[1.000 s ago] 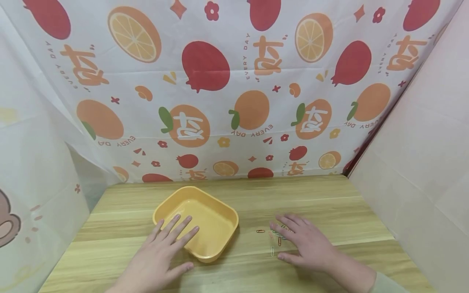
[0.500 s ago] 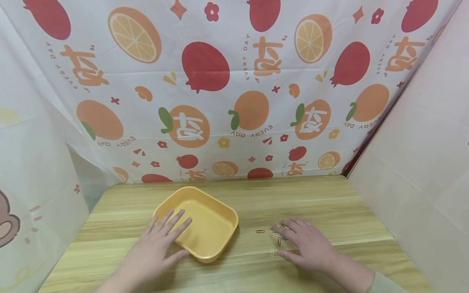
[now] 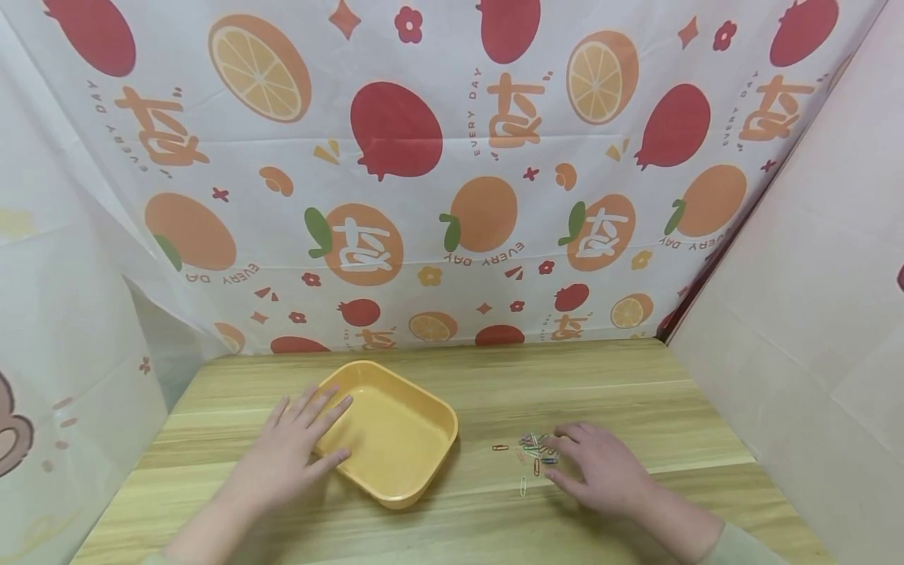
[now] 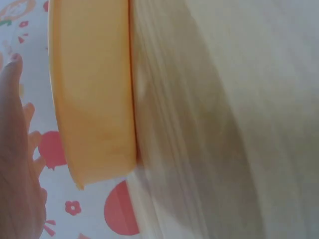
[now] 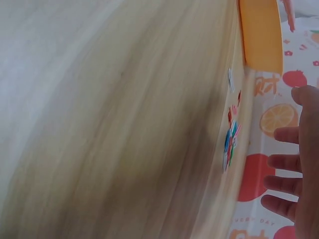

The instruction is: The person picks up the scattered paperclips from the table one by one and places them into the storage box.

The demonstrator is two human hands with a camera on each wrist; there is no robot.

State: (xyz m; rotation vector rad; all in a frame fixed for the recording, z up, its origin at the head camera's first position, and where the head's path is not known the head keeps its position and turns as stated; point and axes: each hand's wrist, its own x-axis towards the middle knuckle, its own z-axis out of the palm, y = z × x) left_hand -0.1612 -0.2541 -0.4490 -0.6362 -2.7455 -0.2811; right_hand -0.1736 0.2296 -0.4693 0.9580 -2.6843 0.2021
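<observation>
In the head view, a yellow tray [image 3: 402,439] sits on the wood-grain tabletop [image 3: 579,380], its inner floor bare in view. The left hand [image 3: 278,451] is at the tray's left edge, fingers straight and spread, gripping nothing. Well apart from the tray, to its right, lies a small cluster of coloured paper clips [image 3: 531,450]; an orange-red clip [image 3: 501,447] is set off on the side toward the tray, and a pale clip [image 3: 523,486] lies nearer the person. The right hand [image 3: 600,471] is on the cluster's far side from the tray, fingers slightly bent and holding nothing. Beyond the tray hangs a white cloth [image 3: 459,110] printed with fruit.

In the left wrist view, the tray's outer wall fills the upper left, and a gap shows between its rim and the left hand.

In the right wrist view, the paper clips lie near the tray's corner, and the right hand is raised clear of them, fingers extended.
</observation>
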